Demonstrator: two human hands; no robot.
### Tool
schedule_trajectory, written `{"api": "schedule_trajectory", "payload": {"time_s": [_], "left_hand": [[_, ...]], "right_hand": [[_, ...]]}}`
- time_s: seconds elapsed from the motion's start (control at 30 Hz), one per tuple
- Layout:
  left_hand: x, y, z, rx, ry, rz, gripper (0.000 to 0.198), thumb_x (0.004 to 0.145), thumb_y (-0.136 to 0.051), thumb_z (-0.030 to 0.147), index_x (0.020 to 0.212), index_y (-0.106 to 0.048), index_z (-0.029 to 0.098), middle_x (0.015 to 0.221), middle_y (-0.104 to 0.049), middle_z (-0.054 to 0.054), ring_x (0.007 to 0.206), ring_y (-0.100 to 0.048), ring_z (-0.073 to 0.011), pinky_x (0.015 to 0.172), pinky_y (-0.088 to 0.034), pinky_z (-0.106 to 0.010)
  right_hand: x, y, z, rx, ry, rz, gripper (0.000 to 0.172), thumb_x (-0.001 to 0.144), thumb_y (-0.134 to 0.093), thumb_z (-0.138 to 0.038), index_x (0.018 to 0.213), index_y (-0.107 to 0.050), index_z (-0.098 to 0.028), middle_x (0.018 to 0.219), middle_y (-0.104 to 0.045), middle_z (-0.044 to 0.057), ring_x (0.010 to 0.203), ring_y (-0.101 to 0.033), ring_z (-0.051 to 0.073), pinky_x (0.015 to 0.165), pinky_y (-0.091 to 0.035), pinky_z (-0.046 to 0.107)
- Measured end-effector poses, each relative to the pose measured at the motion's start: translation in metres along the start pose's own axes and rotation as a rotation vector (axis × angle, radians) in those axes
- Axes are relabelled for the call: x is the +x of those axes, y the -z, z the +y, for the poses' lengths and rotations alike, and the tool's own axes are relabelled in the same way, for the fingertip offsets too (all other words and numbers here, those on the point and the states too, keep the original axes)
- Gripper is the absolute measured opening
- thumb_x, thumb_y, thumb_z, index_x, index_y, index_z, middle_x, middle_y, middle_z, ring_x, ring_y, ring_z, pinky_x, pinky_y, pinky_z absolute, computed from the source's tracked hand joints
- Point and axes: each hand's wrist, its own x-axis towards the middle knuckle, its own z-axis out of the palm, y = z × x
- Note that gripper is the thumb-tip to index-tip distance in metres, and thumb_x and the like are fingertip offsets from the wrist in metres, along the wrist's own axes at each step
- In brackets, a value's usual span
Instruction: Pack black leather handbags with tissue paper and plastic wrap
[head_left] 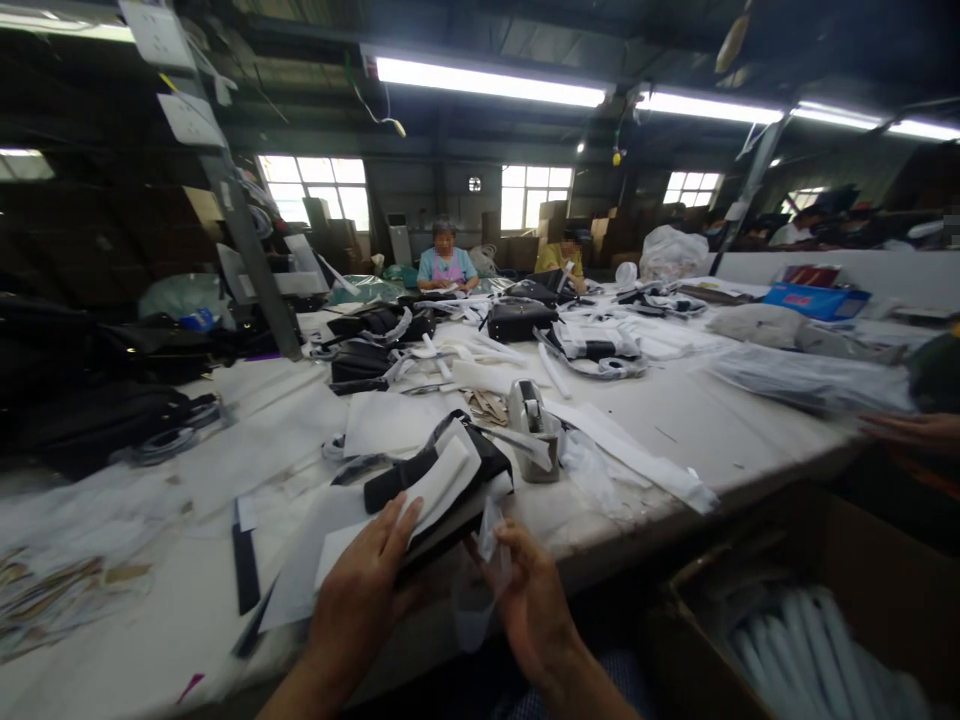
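My left hand (365, 592) grips the near edge of a black bag (442, 480) wrapped in white paper, which lies at the front of the long white table (720, 440). My right hand (529, 596) pinches a strip of clear plastic film (484, 575) that hangs down just right of the bag. A grey tape dispenser (534, 432) stands right behind the bag. White sheets (307, 560) lie under and left of the bag.
More black bags (517, 318) and white strips litter the far table. Two people sit at its far end. Another person's hand (911, 432) reaches in at the right edge. An open cardboard box (810, 630) of white rolls stands at lower right. Dark bags (97, 410) pile at left.
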Motion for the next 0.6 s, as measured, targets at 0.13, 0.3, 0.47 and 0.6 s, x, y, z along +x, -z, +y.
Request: {"api": "schedule_trajectory", "payload": {"time_s": [0.13,0.3,0.47,0.6], "left_hand": [[-0.002,-0.003,0.01,0.038,0.06,0.05,0.085,0.079,-0.067,0.015,0.152,-0.025,0.02,0.152,-0.041,-0.015,0.131,-0.05,-0.031,0.103,-0.049,-0.045],[-0.003,-0.008,0.006,0.039,0.084,0.1,0.078,0.081,-0.053,0.007,0.153,-0.024,0.02,0.153,-0.041,-0.013,0.131,-0.051,-0.0285,0.102,-0.049,-0.042],[0.003,0.013,-0.01,-0.04,0.242,0.076,0.073,0.086,-0.051,0.011,0.152,-0.025,0.028,0.147,-0.051,-0.005,0.118,-0.062,-0.0226,0.093,-0.052,-0.031],[0.017,0.04,-0.023,-0.037,0.515,-0.008,0.057,0.093,-0.051,0.029,0.148,-0.034,0.029,0.124,-0.069,-0.005,0.101,-0.07,-0.0246,0.074,-0.054,-0.028]], "right_hand": [[-0.006,-0.009,-0.002,-0.007,0.008,-0.011,0.007,0.074,-0.065,-0.028,0.076,-0.059,-0.024,0.082,-0.065,0.001,0.1,-0.062,0.024,0.087,-0.052,0.036],[-0.007,-0.011,-0.008,-0.106,-0.002,-0.04,0.009,0.076,-0.063,-0.031,0.081,-0.061,-0.024,0.091,-0.066,0.002,0.096,-0.061,0.023,0.084,-0.051,0.035],[0.015,0.016,-0.019,-0.826,0.006,-0.108,0.018,0.074,-0.064,-0.034,0.066,-0.055,-0.021,0.066,-0.057,0.0,0.067,-0.054,0.018,0.063,-0.043,0.03],[0.043,0.023,-0.027,-1.515,0.067,-0.247,0.011,0.07,-0.061,-0.023,0.06,-0.058,-0.019,0.074,-0.066,0.004,0.076,-0.06,0.022,0.068,-0.041,0.031]]}}
